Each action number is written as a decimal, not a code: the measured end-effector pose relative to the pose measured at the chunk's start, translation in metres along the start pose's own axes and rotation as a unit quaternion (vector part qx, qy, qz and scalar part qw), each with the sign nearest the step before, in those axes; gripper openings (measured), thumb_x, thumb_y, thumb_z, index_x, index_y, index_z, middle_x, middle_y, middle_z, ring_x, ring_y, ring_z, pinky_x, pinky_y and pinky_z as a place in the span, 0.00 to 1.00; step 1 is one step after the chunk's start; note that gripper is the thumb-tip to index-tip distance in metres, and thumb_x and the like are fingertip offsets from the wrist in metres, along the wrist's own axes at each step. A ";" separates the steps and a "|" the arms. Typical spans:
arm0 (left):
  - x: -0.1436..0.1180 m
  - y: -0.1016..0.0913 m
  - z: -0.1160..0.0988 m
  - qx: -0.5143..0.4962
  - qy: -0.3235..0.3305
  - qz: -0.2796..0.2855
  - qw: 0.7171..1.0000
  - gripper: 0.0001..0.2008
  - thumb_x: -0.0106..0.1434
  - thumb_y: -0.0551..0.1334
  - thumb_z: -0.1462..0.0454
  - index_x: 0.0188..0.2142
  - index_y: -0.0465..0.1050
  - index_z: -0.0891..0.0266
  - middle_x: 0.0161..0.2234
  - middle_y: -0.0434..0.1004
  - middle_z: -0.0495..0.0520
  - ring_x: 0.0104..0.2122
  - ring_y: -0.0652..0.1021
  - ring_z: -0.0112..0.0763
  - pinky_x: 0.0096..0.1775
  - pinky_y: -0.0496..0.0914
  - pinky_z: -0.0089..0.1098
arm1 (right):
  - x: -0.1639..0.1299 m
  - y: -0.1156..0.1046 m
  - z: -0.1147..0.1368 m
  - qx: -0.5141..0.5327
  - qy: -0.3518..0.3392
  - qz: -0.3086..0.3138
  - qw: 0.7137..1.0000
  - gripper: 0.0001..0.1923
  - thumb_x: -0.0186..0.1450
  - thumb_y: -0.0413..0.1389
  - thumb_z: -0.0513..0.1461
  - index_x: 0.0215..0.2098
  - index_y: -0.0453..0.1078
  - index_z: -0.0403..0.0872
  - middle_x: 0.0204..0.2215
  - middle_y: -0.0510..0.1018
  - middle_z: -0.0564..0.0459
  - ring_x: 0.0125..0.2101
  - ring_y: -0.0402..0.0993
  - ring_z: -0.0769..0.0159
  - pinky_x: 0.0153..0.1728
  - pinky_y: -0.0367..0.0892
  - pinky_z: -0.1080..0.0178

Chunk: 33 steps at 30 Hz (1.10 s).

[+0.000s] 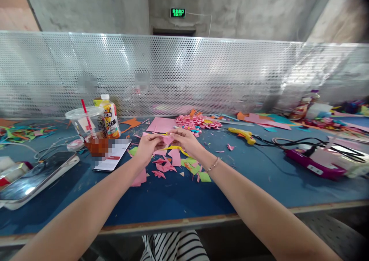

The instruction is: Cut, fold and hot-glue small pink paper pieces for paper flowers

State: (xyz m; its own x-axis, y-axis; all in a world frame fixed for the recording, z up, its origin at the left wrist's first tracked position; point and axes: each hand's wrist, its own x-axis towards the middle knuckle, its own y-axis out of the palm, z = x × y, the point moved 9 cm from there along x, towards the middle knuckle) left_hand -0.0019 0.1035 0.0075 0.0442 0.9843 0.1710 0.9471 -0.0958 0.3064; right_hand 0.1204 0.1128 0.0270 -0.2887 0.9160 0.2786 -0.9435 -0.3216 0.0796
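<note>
Left hand (150, 145) and right hand (184, 140) pinched pink paper (167, 139) between fingertips; yellow glue gun (242, 135) lay right.

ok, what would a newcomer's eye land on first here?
The left hand and right hand, mid-picture, pinching a small piece of pink paper above paper scraps on the blue table. Then the glowing green exit sign high on the concrete wall, and the yellow glue gun lying right of the hands.
</note>
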 end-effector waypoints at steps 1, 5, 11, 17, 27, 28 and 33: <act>0.000 -0.001 0.001 -0.007 -0.009 -0.007 1.000 0.06 0.44 0.64 0.67 0.24 0.73 0.68 0.21 0.75 0.54 0.22 0.75 0.28 0.31 0.70 0.30 | 0.000 0.003 0.000 0.007 -0.002 0.015 1.000 0.11 0.50 0.60 0.43 0.29 0.70 0.45 0.22 0.71 0.58 0.21 0.68 0.75 0.30 0.69 0.66; -0.001 -0.001 0.002 -0.020 -0.028 -0.013 0.999 0.04 0.45 0.62 0.67 0.21 0.71 0.68 0.19 0.74 0.54 0.20 0.75 0.29 0.28 0.69 0.29 | 0.001 0.005 -0.004 -0.021 -0.006 0.038 0.999 0.11 0.48 0.62 0.41 0.28 0.70 0.45 0.21 0.71 0.57 0.23 0.69 0.73 0.30 0.68 0.66; -0.001 0.002 0.001 -0.032 -0.021 0.007 0.999 0.05 0.44 0.62 0.71 0.25 0.72 0.67 0.19 0.74 0.52 0.20 0.75 0.26 0.30 0.69 0.28 | 0.005 -0.002 -0.010 -0.025 -0.003 -0.002 1.000 0.09 0.48 0.60 0.38 0.28 0.70 0.44 0.22 0.72 0.57 0.20 0.68 0.74 0.28 0.68 0.68; 0.000 0.001 0.005 -0.103 -0.059 0.003 0.993 0.10 0.45 0.54 0.74 0.28 0.70 0.68 0.20 0.76 0.56 0.23 0.76 0.29 0.31 0.71 0.30 | 0.002 -0.002 -0.011 0.048 0.026 -0.024 0.998 0.07 0.46 0.60 0.37 0.21 0.67 0.44 0.18 0.69 0.59 0.19 0.66 0.76 0.26 0.67 0.69; 0.003 0.001 0.000 0.008 0.004 0.019 1.000 0.11 0.44 0.67 0.62 0.26 0.71 0.66 0.21 0.70 0.47 0.19 0.73 0.24 0.28 0.71 0.29 | 0.005 -0.009 -0.001 -0.154 -0.043 -0.037 0.986 0.15 0.47 0.56 0.33 0.34 0.65 0.45 0.21 0.69 0.59 0.19 0.64 0.75 0.20 0.60 0.70; 0.004 0.000 -0.001 0.022 0.014 0.018 0.999 0.11 0.44 0.67 0.62 0.26 0.71 0.66 0.21 0.70 0.47 0.20 0.73 0.24 0.29 0.71 0.30 | 0.005 -0.010 0.002 -0.169 -0.059 -0.044 0.983 0.16 0.47 0.56 0.33 0.35 0.65 0.45 0.20 0.68 0.60 0.19 0.63 0.75 0.20 0.59 0.70; 0.000 0.003 -0.004 0.047 0.028 0.018 0.998 0.07 0.45 0.65 0.65 0.25 0.70 0.65 0.20 0.69 0.47 0.21 0.72 0.24 0.31 0.72 0.31 | 0.003 -0.013 0.008 -0.171 -0.086 -0.060 0.980 0.16 0.48 0.56 0.34 0.36 0.64 0.47 0.21 0.68 0.59 0.21 0.64 0.73 0.22 0.59 0.69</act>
State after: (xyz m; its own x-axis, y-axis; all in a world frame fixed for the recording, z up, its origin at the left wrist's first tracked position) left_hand -0.0005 0.1028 0.0127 0.0628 0.9706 0.2324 0.9712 -0.1130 0.2096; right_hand 0.1327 0.1180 0.0348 -0.1686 0.8786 0.4468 -0.9767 -0.0879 -0.1957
